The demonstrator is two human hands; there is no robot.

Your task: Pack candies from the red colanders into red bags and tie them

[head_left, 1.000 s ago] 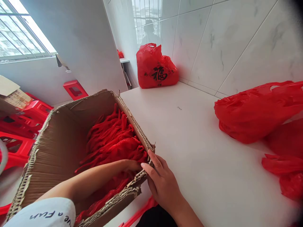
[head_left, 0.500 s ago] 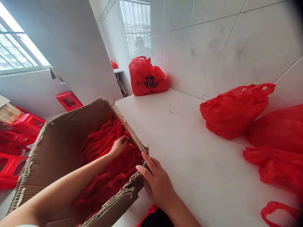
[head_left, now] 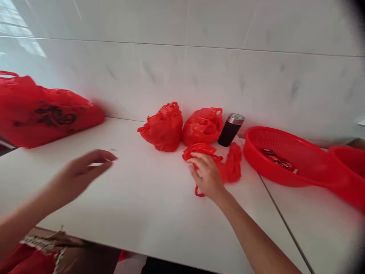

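Note:
My left hand [head_left: 82, 171] hovers over the white table at the left, motion-blurred. Its fingers and thumb curve towards each other with a gap between them, and nothing shows in the gap. At the middle right, my right hand [head_left: 207, 173] is over a loose, crumpled red plastic bag [head_left: 228, 171], fingers bent and slightly apart. Whether its fingertips touch the bag's plastic I cannot tell. Just behind stand two filled red plastic bags, one on the left [head_left: 164, 131] and one on the right [head_left: 203, 125].
A black tumbler with a silver lid [head_left: 230, 131] stands by the tiled wall. To its right is a red basket [head_left: 285, 179] holding small dark packets. A large printed red bag [head_left: 57, 114] sits at the far left. Below the table's front edge is a cardboard box [head_left: 76, 260] with red contents.
My view has swung right, from the cardboard box to the table. My left hand has come out of the box; my right hand has left its rim and is now at the loose red bag.

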